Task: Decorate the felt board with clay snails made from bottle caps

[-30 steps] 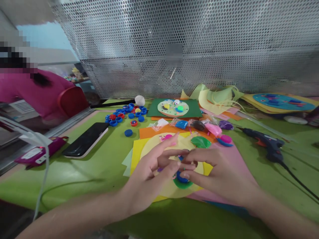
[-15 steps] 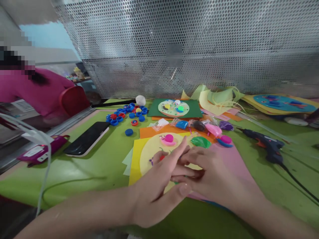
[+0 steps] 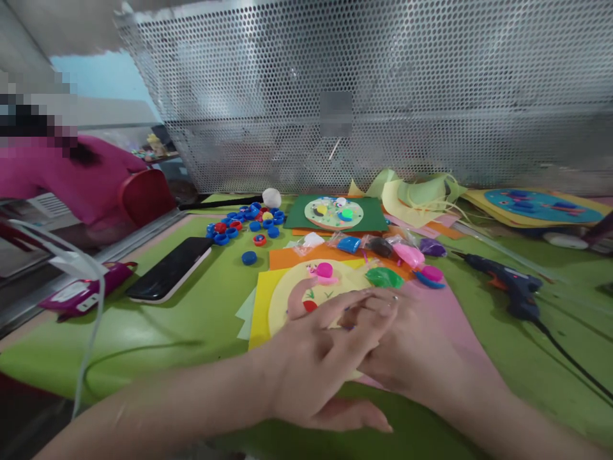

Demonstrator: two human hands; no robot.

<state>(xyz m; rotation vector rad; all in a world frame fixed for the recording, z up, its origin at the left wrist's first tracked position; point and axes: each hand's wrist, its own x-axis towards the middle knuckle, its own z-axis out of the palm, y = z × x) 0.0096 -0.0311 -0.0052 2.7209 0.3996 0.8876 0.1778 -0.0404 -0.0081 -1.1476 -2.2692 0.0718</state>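
My left hand (image 3: 316, 361) lies across the fingers of my right hand (image 3: 412, 348), its own fingers stretched out and its thumb apart. The right hand's fingers are mostly hidden underneath, so what they hold, if anything, does not show. A tiny shiny spot shows near the left fingertips. Below both hands is a cream paper circle (image 3: 282, 287) on yellow paper (image 3: 258, 319), decorated with a pink clay snail (image 3: 324, 272), a red piece (image 3: 310, 307) and green marks. Just beyond the hands is a bag of green clay (image 3: 384, 277).
Bags of coloured clay (image 3: 348, 244) line the paper's far side. Blue and red bottle caps (image 3: 249, 258), a phone (image 3: 170, 269) and a purple device (image 3: 89, 291) lie left. A glue gun (image 3: 514, 281) lies right. Behind are a decorated circle (image 3: 311, 217) and a perforated metal panel (image 3: 268, 128).
My left hand has turned down flatter over the right hand, covering more of its fingers. The left thumb has swung away toward me, off the right hand.
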